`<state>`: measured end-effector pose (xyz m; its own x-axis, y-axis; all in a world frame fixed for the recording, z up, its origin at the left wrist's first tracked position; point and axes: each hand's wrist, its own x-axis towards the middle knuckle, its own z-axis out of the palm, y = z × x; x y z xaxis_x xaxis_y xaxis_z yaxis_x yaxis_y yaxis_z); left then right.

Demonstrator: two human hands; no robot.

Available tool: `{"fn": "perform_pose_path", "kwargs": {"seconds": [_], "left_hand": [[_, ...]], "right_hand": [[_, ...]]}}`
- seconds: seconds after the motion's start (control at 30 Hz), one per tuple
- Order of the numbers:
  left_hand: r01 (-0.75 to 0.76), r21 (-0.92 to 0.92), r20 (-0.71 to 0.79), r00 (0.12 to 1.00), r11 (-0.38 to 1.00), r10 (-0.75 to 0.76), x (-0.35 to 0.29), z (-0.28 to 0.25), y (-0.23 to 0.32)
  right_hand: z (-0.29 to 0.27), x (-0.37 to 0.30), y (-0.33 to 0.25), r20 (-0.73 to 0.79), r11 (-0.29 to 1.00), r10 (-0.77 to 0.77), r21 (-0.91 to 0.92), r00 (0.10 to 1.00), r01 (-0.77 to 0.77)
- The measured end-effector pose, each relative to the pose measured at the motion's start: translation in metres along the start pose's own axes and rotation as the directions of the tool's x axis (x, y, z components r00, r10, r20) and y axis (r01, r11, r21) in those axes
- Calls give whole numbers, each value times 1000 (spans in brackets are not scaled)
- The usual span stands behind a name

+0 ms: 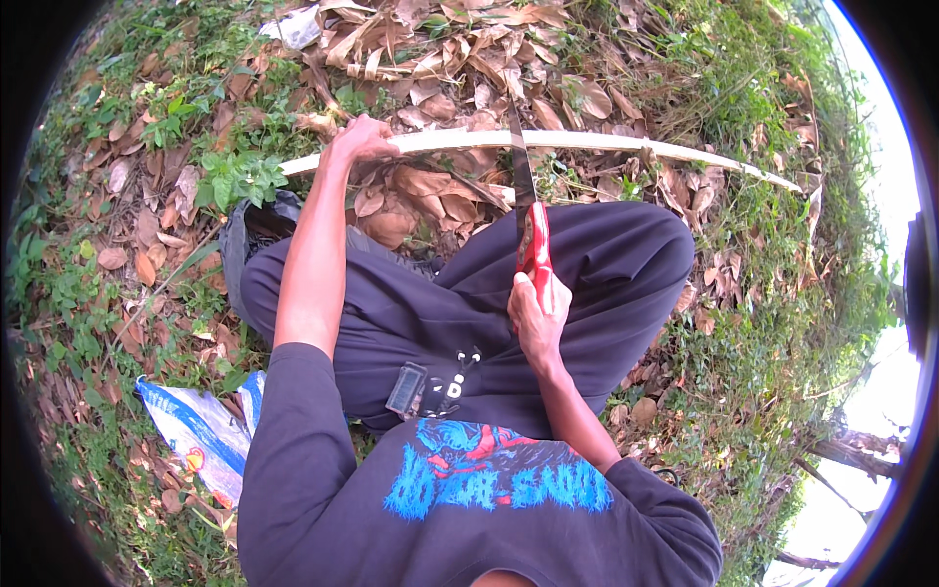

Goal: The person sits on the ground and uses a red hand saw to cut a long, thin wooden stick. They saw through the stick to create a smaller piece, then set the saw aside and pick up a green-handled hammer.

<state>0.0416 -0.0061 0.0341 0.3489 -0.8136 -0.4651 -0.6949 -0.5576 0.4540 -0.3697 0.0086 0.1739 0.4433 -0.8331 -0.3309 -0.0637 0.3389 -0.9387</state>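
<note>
A long pale strip of wood or split bamboo (597,142) runs crosswise beyond my knees, bowed in the fisheye picture. Toward its left end, my left hand (360,142) is closed around it. My right hand (540,303) grips the red handle of a handsaw (534,240) above my right thigh. The saw's dark blade (521,161) points away from me and crosses the strip right of its middle. Whether the teeth have cut into the strip cannot be made out. My fingers on the saw handle are partly hidden.
Dry brown leaves (509,59) and green weeds (240,176) cover the ground. A blue and white plastic sack (210,440) lies at my left, with a white scrap (293,27) at the far left. My crossed legs in dark trousers (606,254) are just below the strip.
</note>
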Motion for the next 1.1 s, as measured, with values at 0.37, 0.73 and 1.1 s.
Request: {"fn": "perform_pose_path", "kwargs": {"seconds": [0.37,0.73,1.1], "left_hand": [[-92,-7,-45,995,996,92,2,9,-6],[-108,-95,-91,991,990,99,-2,12,-6],[-190,-129,-190,968,973,164,5,23,-18]], "right_hand": [[2,-1,0,60,999,15,-33,998,-13],[0,2,-3,132,990,19,-140,991,0],[-8,2,-32,186,990,78,-128,979,-55]]}}
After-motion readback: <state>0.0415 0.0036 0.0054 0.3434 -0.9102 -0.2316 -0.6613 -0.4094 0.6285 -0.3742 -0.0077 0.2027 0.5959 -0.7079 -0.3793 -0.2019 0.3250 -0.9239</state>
